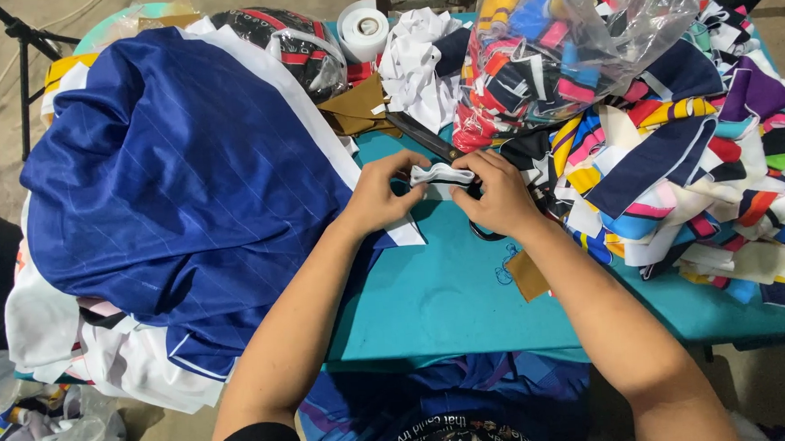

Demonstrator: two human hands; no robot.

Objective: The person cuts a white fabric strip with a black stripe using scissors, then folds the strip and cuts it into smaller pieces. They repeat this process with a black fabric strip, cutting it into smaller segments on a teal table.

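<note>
White fabric strip (441, 175) pinched between left hand (379, 194) and right hand (499, 194), both grips closed on it, above teal bench (450, 298). Clear plastic bag (571, 32) of coloured scraps behind; white tape roll (363, 27) beside.

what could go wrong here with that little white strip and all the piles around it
The small white fabric strip is pinched only at its ends by the left hand and right hand, so it could slip or twist. The blue garment pile overhangs the teal table and might slide off. The scissors lie close behind the hands, a possible snag.
</note>
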